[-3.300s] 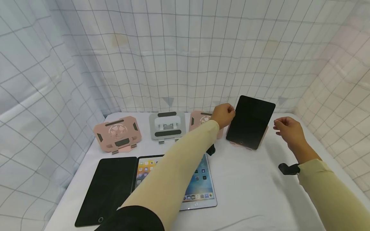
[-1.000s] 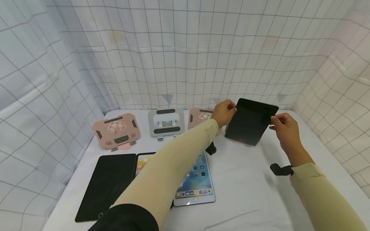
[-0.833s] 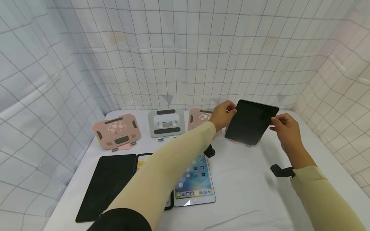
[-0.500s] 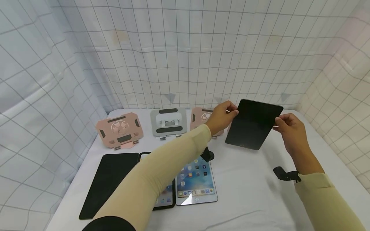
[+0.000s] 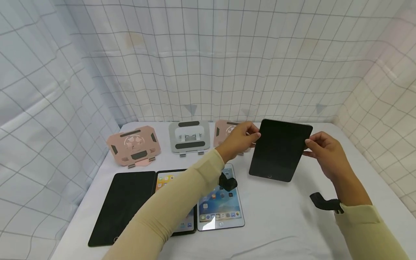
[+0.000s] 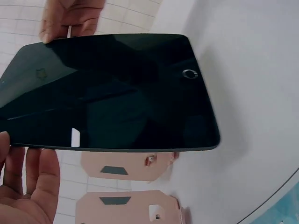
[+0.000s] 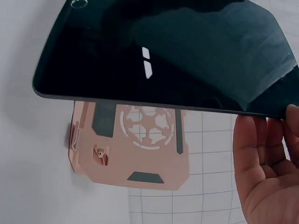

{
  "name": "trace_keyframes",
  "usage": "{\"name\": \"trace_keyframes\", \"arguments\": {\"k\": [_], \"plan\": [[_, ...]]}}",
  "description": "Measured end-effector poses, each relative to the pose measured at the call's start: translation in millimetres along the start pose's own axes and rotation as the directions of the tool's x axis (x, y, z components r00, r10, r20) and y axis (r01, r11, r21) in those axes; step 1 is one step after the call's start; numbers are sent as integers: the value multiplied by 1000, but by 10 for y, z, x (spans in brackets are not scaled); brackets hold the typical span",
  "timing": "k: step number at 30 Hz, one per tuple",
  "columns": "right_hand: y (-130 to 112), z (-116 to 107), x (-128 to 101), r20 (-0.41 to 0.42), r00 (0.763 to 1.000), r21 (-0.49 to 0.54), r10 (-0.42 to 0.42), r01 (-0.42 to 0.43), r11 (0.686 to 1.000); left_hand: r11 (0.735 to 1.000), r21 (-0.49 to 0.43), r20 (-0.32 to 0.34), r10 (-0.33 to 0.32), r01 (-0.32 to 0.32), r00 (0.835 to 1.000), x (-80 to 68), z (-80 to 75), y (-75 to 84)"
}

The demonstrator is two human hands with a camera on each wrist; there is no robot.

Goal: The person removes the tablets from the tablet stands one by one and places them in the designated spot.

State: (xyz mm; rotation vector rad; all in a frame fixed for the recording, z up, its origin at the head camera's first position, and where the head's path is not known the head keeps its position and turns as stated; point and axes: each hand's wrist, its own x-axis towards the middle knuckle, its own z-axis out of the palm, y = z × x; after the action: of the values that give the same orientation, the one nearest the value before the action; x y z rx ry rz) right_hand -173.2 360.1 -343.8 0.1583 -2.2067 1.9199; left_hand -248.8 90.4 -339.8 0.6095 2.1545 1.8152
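A black tablet (image 5: 279, 151) with a dark screen and a round home button is held up by its two long edges. My left hand (image 5: 238, 139) pinches the left edge near the top. On the opposite edge my right hand (image 5: 325, 151) pinches it between thumb and fingers. Behind the tablet, a pink stand (image 7: 154, 163) shows in the right wrist view, bearing nothing. In the left wrist view the tablet (image 6: 117, 93) tilts away from the white surface, its shadow falling beneath the home-button end.
Along the back stand a pink stand (image 5: 134, 144), a grey stand (image 5: 190, 146) and another pink stand (image 5: 222, 131). In front lie a black tablet (image 5: 126, 202), a black-rimmed tablet (image 5: 165, 178) with its screen lit and a white tablet (image 5: 221, 213). Gridded white curtains (image 5: 208, 61) enclose the table.
The tablet leaned on the right-hand pink stand with the right hand apart from it. The right hand then took its right edge, and both hands have lifted it off, toward the camera.
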Motion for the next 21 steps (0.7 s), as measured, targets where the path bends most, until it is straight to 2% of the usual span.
{"name": "trace_keyframes", "arguments": {"k": [7, 14, 21], "plan": [[-47, 71, -70, 80, 996, -52, -38, 42, 998, 999, -38, 85, 2, 1, 996, -167, -170, 32], [-103, 149, -205, 115, 993, -68, -35, 43, 997, 998, -54, 172, -4, 13, 985, -315, -284, 27], [-140, 267, -289, 155, 986, -39, -53, 60, 997, 997, -74, 201, 7, 8, 980, -514, -387, -40]]}}
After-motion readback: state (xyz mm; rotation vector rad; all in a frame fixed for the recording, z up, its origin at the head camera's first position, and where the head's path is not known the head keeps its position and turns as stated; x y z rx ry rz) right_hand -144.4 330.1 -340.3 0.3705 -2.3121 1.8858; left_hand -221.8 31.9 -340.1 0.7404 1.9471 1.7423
